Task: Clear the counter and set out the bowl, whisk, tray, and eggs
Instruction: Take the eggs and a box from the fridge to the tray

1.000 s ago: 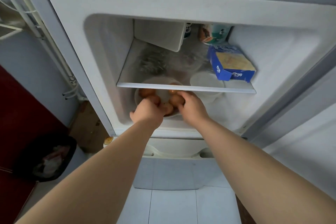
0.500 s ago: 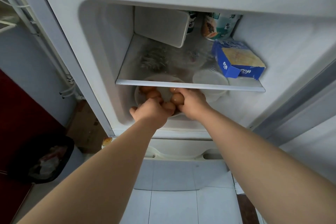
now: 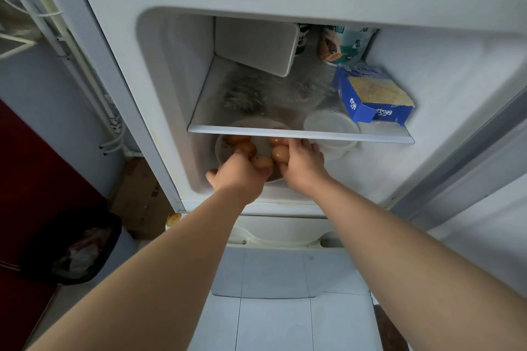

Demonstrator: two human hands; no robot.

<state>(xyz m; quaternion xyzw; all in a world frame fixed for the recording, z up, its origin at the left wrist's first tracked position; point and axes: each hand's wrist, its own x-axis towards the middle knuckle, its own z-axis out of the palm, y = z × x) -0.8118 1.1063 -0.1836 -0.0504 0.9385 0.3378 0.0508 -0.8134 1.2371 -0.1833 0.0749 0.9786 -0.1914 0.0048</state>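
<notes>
Both arms reach into the open fridge (image 3: 171,71), under the glass shelf (image 3: 370,137). There the eggs (image 3: 239,140) lie heaped in a white dish (image 3: 218,151) on the fridge floor. That low, tucked-in spot explains the posture: the hands go in knuckles-up, so they clear the shelf edge just above them.

The right hand (image 3: 303,167) is at the dish's right side. Its fingers curl round one brown egg, and a second egg touches the fingertips behind it — a cupping hold, which looks loose enough not to crack the shell. The left hand (image 3: 239,178) is at the near rim, its back to the camera. Its fingers bend down out of sight, and an egg is lodged against its thumb side. I judge it is gripping that egg, though the fingertips themselves are hidden. Two or three eggs lie free at the back of the dish.

Using both hands would let several eggs come out in one trip. None has left the dish yet, and the counter is out of view, so this part of the task looks to be at its start. The risk in lifting out is knocking a shell against the shelf edge or the other hand — the hands are almost touching.

On the shelf sit a blue box (image 3: 373,100) and a lidded tub (image 3: 330,125). A dark bin (image 3: 71,248) stands on the floor at left.
</notes>
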